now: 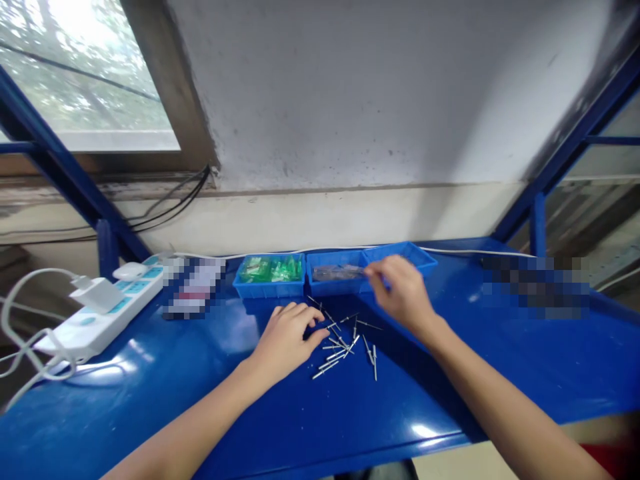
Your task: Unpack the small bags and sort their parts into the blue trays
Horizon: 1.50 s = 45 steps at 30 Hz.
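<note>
Several silver blind rivets (336, 357) with thin pins lie scattered on the blue table. My left hand (287, 337) rests at the left side of this pile, fingers curved, thumb and forefinger apart. One rivet end (332, 326) is close to its thumb tip; whether they touch I cannot tell. My right hand (403, 290) is over the right end of the middle blue bin (335, 288), thumb and forefinger pinched together. What they hold, if anything, is too small to make out. Thin metallic pieces (337, 272) lie inside that bin.
Left of the middle bin, another blue bin (270, 289) holds small green packets (285, 269). A third blue bin (407, 251) stands behind my right hand. A white power strip (95, 330) with plugs and cables is at the left. Blurred-out items lie on both sides.
</note>
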Motion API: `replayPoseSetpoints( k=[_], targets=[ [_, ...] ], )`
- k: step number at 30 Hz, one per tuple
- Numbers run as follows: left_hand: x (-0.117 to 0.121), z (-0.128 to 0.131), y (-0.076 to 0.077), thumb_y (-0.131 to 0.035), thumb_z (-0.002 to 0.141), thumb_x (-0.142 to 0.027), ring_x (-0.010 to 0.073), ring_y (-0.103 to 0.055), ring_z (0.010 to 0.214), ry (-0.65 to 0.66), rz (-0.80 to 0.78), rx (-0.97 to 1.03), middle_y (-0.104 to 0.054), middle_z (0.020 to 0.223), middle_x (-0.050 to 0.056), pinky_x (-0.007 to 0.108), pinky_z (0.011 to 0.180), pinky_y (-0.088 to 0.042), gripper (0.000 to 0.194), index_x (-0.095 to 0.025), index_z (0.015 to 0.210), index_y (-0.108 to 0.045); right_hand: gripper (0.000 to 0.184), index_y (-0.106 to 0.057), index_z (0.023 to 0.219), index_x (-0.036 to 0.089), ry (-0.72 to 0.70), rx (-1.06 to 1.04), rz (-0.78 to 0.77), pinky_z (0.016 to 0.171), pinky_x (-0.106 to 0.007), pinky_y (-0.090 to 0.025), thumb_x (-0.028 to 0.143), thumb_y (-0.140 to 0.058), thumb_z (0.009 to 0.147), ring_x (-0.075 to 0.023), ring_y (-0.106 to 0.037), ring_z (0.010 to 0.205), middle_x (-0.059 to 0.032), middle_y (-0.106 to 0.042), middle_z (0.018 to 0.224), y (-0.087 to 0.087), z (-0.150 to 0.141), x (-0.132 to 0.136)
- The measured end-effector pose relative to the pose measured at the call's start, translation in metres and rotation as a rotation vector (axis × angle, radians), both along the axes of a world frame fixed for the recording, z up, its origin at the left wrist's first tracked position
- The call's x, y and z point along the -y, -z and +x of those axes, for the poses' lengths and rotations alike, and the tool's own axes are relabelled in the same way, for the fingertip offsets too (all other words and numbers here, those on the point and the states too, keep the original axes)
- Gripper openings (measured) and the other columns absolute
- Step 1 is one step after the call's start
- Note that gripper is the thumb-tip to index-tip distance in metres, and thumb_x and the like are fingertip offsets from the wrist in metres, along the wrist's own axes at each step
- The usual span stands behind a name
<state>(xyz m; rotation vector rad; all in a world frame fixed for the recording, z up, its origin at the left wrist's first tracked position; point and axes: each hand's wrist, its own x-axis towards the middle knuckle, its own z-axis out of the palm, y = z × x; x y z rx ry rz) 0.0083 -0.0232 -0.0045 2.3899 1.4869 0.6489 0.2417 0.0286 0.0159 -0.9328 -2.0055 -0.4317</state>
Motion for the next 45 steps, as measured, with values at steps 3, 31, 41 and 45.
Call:
replayPoseSetpoints(
  k=[3,31,41,45],
  targets=[
    [-0.002,0.006,0.005,-0.054,0.086,-0.029,0.0207,-0.053,0.087,0.033,0.037,-0.102,-0.063,0.087,0.000,0.036,0.076,-0.033,0.009,-0.024,0.083,-0.061,0.022,-0.059,0.098,0.016,0.282,-0.112,0.024,0.073,-0.035,-0.042,0.032,-0.048,0.088,-0.0215,-0.051,0.076,-0.0081,-0.059,0.078,-0.001,0.030,-0.019],
    [-0.001,-0.008,0.005,-0.034,0.093,-0.025,0.0160,-0.055,0.073,-0.038,0.060,0.179,-0.057,0.071,0.000,0.028,0.069,-0.042,0.024,-0.020,0.079,-0.053,0.019,-0.056,0.095,0.016,-0.304,0.179,-0.379,0.067,-0.028,-0.036,0.032,-0.047,0.091,-0.0156,-0.049,0.071,-0.0049,-0.060,0.080,0.014,-0.045,0.028],
    [-0.010,0.001,-0.001,-0.037,0.092,-0.040,0.0159,-0.058,0.066,-0.117,-0.025,0.128,-0.061,0.067,-0.001,0.027,0.060,-0.039,0.030,-0.021,0.078,-0.055,0.021,-0.059,0.079,0.018,-0.124,0.103,-0.188,0.066,-0.029,-0.036,0.029,-0.046,0.090,-0.0162,-0.049,0.067,-0.0046,-0.056,0.070,0.003,-0.031,0.020],
    [-0.023,0.008,0.003,-0.054,0.081,-0.041,0.0197,-0.059,0.074,-0.173,-0.027,-0.030,-0.064,0.079,0.001,0.030,0.065,-0.037,0.021,-0.021,0.085,-0.059,0.018,-0.060,0.089,0.017,0.299,-0.139,-0.043,0.070,-0.034,-0.038,0.030,-0.048,0.088,-0.0207,-0.050,0.073,-0.0071,-0.057,0.074,-0.004,0.009,-0.002]
  ],
)
